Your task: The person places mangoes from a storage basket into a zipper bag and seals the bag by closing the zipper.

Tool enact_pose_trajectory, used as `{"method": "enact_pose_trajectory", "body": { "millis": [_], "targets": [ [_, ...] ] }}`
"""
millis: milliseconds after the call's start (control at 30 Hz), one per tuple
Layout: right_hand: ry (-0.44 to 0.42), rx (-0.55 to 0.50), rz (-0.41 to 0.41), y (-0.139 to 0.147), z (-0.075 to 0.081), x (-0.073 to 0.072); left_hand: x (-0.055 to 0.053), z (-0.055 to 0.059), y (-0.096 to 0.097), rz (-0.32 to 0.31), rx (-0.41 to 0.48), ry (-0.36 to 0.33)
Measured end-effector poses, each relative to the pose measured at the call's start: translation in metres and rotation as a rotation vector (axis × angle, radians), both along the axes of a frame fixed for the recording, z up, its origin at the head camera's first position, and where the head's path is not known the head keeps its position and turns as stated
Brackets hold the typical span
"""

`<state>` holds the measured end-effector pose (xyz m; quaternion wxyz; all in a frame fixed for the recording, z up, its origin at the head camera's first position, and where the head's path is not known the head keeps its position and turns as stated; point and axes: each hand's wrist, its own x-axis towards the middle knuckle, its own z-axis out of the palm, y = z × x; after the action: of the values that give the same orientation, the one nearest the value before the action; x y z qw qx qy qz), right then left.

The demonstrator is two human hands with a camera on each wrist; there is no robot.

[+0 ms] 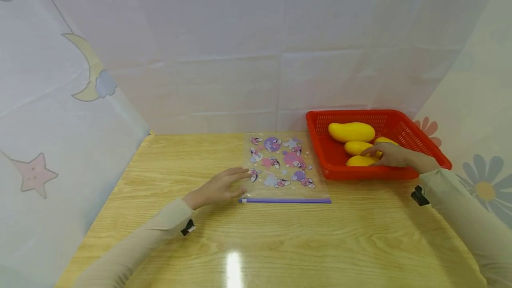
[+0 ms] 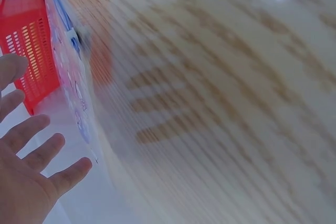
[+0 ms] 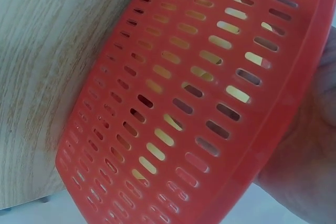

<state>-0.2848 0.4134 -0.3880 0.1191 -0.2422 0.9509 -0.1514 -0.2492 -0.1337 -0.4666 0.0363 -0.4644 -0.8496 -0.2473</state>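
Several yellow mangoes (image 1: 352, 132) lie in a red plastic basket (image 1: 332, 173) at the right of the table. My right hand (image 1: 390, 154) reaches over the basket's near rim, its fingers touching the front mangoes (image 1: 358, 161); whether they grip one is unclear. In the right wrist view, the basket wall (image 3: 173, 93) hides those fingers. A clear zip bag (image 1: 286, 190) with pink and purple cartoon prints lies flat, its purple slider edge towards me. At its left edge is my left hand (image 1: 220, 186). The left wrist view shows that hand's fingers (image 2: 44, 153) spread, holding nothing.
The wooden table (image 1: 288, 243) extends in front of the bag and to its left. A pale printed cloth (image 1: 216, 92) hangs behind the table, with more printed cloth at both sides. The basket stands close to the back cloth.
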Motion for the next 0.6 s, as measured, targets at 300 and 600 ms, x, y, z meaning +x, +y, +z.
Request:
{"method": "enact_pose_trajectory", "body": {
  "millis": [300, 600],
  "targets": [
    [0.003, 0.002, 0.016, -0.0006, -0.0006, -0.0004, 0.002, -0.001, 0.005, -0.031, -0.02, -0.049],
    [-0.038, 0.003, -0.008, -0.0008, 0.0, -0.0009, 0.0015, -0.0065, 0.0083, -0.063, -0.042, -0.028]
  ]
}}
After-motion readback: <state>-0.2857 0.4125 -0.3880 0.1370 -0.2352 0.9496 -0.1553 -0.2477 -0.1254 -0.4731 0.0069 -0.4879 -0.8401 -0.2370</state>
